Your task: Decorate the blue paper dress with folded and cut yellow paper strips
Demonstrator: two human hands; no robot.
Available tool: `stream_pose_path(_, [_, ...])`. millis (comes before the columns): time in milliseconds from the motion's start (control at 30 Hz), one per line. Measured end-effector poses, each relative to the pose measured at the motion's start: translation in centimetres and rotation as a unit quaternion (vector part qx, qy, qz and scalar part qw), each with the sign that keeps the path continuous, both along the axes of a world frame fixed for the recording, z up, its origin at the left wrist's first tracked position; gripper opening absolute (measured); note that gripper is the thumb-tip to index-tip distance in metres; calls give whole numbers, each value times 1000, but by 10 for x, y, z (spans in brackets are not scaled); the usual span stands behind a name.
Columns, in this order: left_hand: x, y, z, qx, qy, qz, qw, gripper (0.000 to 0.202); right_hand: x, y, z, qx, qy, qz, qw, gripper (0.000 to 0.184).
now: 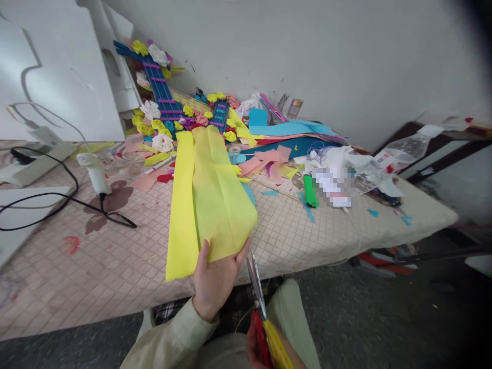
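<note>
My left hand (213, 279) pinches the near end of a folded yellow paper strip (215, 195) that stretches away across the tiled table (96, 266). A second yellow layer (180, 215) lies flat beside it on the left. My right hand (257, 347), low at the frame's bottom edge, grips the red and yellow handles of a pair of scissors (258, 294). The blades point up toward the paper's near right corner, close to my left thumb.
A white glue gun (95, 171) with a black cable stands at the left. Paper flowers on blue strips (163, 97) lean at the back. Pink, blue and yellow scraps (269, 154), a green tube (309, 190) and crumpled plastic lie at the right.
</note>
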State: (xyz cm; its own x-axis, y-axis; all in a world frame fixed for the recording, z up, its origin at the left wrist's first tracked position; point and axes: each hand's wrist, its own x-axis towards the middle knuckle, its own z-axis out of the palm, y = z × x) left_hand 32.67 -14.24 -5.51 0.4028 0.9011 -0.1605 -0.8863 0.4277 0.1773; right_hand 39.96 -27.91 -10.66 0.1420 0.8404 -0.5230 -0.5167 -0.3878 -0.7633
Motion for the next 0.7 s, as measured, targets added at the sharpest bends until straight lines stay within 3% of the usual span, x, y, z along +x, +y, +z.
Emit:
stream_pose_path(67, [-1,0,-2,21,-1,-1,1000,39,5,-2,2,-71,86,38,993,34])
stream_pose_path(167, [0,-2,-7,61,20,2,998,46,9,-4,-2,-103,141,59,983,34])
stream_pose_path(267, [1,-2,-12,61,62,-2,996,53,7,-4,-16,-132,170,80,973,39])
stream_pose_path(367, [2,0,-11,34,67,-3,997,48,2,-4,-30,-165,173,95,966,40])
stream_pose_path(467, [2,2,-9,21,55,-6,998,42,0,-3,-32,-190,161,86,965,42])
stream_pose_path(533, [2,2,-8,23,42,-9,999,40,3,-4,-25,-177,139,95,970,43])
stream_pose_path(700, [3,2,-8,12,9,-18,1000,37,14,-12,-2,-28,23,169,985,46])
